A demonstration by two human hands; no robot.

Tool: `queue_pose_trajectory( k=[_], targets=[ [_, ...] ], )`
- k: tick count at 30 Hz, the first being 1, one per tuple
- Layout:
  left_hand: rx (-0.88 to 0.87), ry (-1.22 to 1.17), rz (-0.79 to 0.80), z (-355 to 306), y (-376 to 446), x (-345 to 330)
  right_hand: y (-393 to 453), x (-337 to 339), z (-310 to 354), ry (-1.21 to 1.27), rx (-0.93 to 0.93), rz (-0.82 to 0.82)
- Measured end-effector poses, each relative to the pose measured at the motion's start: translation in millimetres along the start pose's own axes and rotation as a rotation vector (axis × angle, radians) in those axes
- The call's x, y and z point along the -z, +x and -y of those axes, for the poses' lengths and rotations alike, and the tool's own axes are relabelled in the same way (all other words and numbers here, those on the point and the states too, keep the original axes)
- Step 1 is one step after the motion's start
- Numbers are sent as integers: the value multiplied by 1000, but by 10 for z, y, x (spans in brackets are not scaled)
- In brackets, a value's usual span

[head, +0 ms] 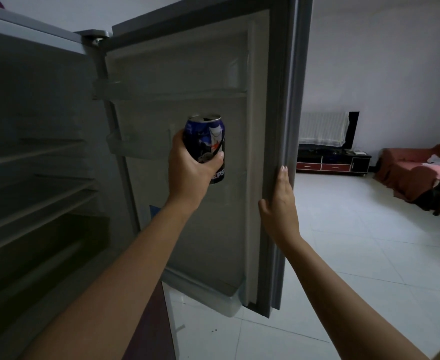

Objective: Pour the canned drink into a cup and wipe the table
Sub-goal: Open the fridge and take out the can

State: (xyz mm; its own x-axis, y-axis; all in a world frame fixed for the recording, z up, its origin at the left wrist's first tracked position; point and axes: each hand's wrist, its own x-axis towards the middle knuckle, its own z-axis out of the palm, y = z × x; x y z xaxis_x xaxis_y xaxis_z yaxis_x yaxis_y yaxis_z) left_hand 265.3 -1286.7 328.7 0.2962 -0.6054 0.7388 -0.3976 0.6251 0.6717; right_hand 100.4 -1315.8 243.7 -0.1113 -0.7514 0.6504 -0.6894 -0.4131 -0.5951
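Observation:
A dark blue drink can [208, 137] is held upright in front of the open fridge door [187, 74], with my left hand [189, 168] gripping it around the lower half. The can's top rim shows above my fingers. My right hand [280, 203] rests with straight fingers on the outer edge of the door, thumb on the inner side. No cup and no table are in view.
The fridge interior [32, 178] with several bare shelves fills the left. Door racks [161, 89] line the inside of the door. To the right lie a white tiled floor [356, 255], a low TV cabinet [333, 162] and a red-covered sofa [416, 172].

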Motion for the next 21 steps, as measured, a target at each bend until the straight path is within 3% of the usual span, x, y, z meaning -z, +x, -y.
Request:
queue_pose_trajectory(
  k=[21],
  targets=[
    [171, 17, 9, 183, -1267, 472, -458, -23, 237, 2, 101, -71]
  ],
)
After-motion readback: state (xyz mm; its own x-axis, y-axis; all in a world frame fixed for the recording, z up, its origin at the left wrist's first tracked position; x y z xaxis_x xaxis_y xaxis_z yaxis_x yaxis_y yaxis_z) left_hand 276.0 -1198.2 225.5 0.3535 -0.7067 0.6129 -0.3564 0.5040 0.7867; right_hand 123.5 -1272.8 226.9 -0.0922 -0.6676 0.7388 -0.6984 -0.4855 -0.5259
